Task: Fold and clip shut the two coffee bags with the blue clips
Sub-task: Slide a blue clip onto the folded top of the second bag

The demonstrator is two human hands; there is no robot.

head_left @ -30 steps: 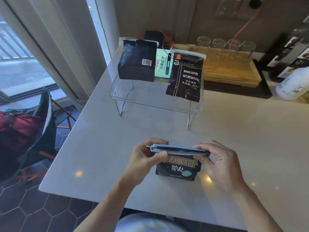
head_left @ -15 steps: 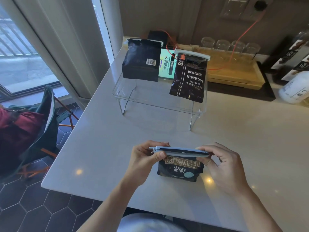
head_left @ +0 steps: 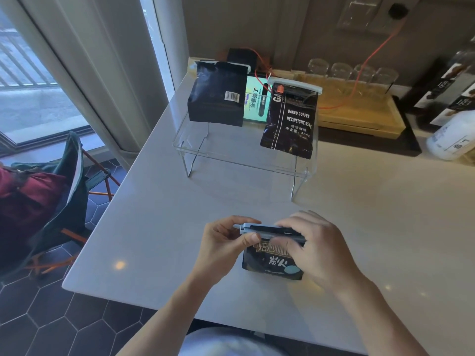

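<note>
Both hands pinch the blue clip (head_left: 267, 231) across the coffee bag (head_left: 272, 263) top: left hand (head_left: 223, 249) steadies its hinge end, right hand (head_left: 312, 250) fingers (head_left: 288, 224) press it closed.

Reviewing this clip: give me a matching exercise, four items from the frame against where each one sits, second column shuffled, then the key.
Items:
1. barcode bag
2. BAKED.COFFEE bag
3. blue clip
4. white bottle

Places:
A. far right of the counter
B. left side of the clear stand
C. between both hands, atop the near bag
D. right side of the clear stand

Pairs: 1-B, 2-D, 3-C, 4-A
</note>
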